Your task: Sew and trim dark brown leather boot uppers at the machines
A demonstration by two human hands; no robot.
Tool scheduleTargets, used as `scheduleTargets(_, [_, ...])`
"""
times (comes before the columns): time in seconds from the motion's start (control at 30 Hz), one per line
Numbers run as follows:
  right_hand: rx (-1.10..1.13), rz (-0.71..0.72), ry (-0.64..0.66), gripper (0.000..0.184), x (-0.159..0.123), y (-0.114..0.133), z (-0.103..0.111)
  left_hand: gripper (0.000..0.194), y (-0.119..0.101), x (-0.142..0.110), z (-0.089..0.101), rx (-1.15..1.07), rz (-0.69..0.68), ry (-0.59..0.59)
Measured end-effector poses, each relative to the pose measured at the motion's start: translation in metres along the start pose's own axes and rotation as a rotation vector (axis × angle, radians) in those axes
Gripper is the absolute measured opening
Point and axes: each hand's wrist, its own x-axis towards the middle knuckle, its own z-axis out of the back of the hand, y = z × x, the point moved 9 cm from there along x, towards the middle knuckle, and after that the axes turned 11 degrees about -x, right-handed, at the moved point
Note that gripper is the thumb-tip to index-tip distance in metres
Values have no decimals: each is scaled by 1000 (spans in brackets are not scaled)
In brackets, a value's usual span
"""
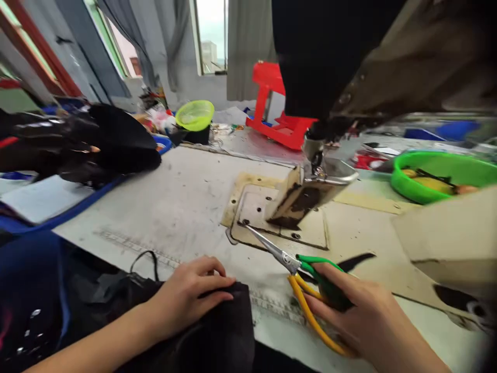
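The left hand (194,287) grips the upper edge of a piece of black fabric (229,334) between thumb and fingers at the near edge of the desk (174,191). The right hand (361,305) holds scissors (286,259) by their green and yellow handles; the blades lie together and point forward and to the left. Their tip appears at the near left part of the screwed plate (250,210) below the sewing machine (334,62); whether it touches the surface cannot be told. A ruled scale (140,243) runs along the desk between fabric and plate. Behind stand a red plastic frame (267,77) and a yellow-green basket (194,115); at right, a bright green basin (407,176) contains small items.
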Motion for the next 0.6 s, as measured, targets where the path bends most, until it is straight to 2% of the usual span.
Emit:
scheduleTargets(0.1, [-136,202,185,6,-11,4,12,25,0,1,1,12,-28,26])
scheduleTargets(0.17, [-197,255,276,12,-15,7,13,26,-4,2,-1,-3,-43,52])
scheduleTargets(0.27, [-199,253,414,23,-12,10,3,18,-6,4,-4,-39,10,96])
scheduleTargets(0.4, [-164,270,523,24,0,14,-10,15,-4,7,-9,-50,89,169])
scheduleTargets(0.6, [-99,295,693,28,13,15,-24,17,-8,10,-8,-45,81,161])
